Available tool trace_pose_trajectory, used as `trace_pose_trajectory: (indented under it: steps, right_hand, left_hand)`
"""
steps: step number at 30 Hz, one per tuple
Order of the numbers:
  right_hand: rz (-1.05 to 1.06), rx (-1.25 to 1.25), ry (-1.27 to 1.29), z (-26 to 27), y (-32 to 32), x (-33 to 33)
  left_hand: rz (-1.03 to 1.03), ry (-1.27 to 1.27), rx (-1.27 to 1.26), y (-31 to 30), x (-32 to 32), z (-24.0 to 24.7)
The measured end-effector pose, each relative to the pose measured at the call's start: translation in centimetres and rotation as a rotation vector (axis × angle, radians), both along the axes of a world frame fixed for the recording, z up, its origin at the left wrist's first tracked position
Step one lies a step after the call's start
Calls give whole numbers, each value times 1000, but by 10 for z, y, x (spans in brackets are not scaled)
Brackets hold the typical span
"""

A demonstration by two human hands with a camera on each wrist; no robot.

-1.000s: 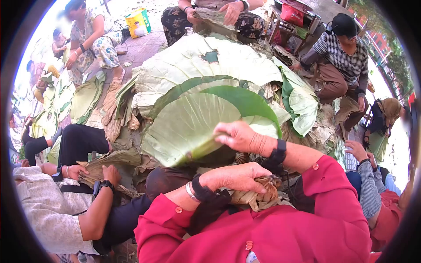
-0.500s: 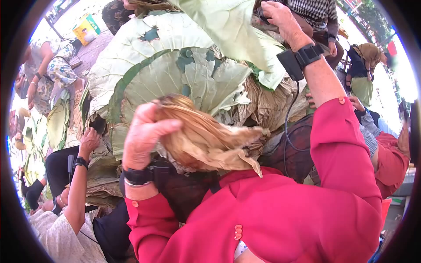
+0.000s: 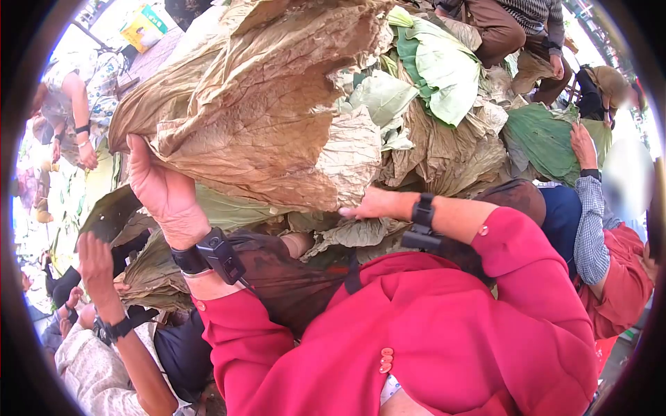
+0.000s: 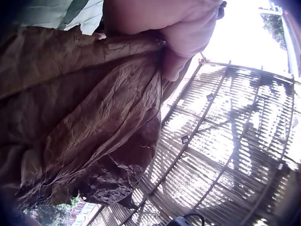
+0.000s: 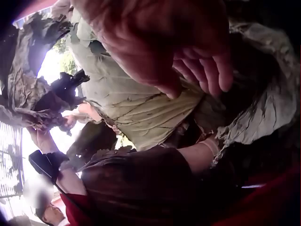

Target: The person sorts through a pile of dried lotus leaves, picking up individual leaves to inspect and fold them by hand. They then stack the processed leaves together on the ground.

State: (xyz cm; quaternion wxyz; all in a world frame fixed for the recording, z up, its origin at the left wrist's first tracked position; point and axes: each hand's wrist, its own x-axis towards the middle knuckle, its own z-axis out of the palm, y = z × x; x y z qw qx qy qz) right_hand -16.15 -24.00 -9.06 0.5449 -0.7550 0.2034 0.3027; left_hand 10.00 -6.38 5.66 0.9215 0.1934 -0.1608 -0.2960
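Observation:
A large dry brown leaf is spread wide and held up in front of me. My left hand grips its left edge, raised high; in the left wrist view the thumb pinches the crumpled brown leaf. My right hand lies at the leaf's torn lower right edge, fingers stretched toward it. In the right wrist view that hand hangs with loosely curved fingers over a pale leaf, and nothing shows between the fingers. Both arms wear red sleeves.
A heap of green and brown leaves lies beyond. A person's arm with a wristband is at the lower left. Another person in a checked sleeve handles a green leaf at right. More people sit around the heap.
The left hand has lifted the folded brown bundle and it now hangs open as a wide leaf. The right hand let go of a pale green leaf and came down to the brown leaf's lower edge.

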Motion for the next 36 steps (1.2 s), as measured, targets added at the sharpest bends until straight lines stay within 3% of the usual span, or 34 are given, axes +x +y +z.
trace_pose_trajectory:
  steps: [2,6,8,10,13,16,17,20,24,25,26,27,29,30,31,32,33,35,36]
  right_hand:
    - [-141,87,-48,-37,18,3]
    - [-540,350,-76,-88,43,7]
    - [-774,523,-91,-108,51,10]
    - [-1004,719,-120,-126,57,10]
    - [-1275,1028,-150,-136,56,9]
    - [-1303,1295,-254,-139,62,19]
    - [-1257,964,-361,-48,73,31]
    - [-943,772,-463,-11,81,43]
    - [-554,511,-633,35,61,37]
    - [-495,435,-697,50,49,38]
    - [-453,360,-771,68,35,39]
    - [-437,279,-869,85,18,45]
    - [-496,169,-1117,112,-22,65]
    - [-520,304,-1004,115,-62,71]
    - [-669,-105,-746,180,-57,62]
    - [-813,120,-1012,192,-68,62]
    - [-885,212,-1104,204,-88,58]
    - [-971,172,-1310,196,-155,56]
    - [-931,194,-1295,219,-126,32]
  left_hand:
    - [-148,54,-109,0,-1,1]
    - [-141,16,-99,11,4,-4]
    - [-246,-68,-159,19,10,-14]
    - [-90,-6,0,19,-3,-3]
    - [-85,-28,-45,24,-5,3]
    - [-15,22,-32,38,1,-13]
    - [-123,-29,-61,37,-6,-11]
    - [-95,-109,-6,44,-10,-18]
    - [-92,-383,84,86,44,-80]
    - [-231,-324,-61,82,32,-71]
    - [-358,-494,-324,51,11,-41]
    - [-486,-659,-587,23,-3,-18]
    - [-603,-742,-741,27,-8,-5]
    - [-625,-753,-776,30,-9,0]
    - [-630,-739,-776,34,-9,1]
    - [-616,-726,-760,39,-7,0]
    - [-583,-706,-730,43,-4,-2]
    - [-474,-622,-628,55,1,-9]
    - [-384,-550,-535,64,5,-15]
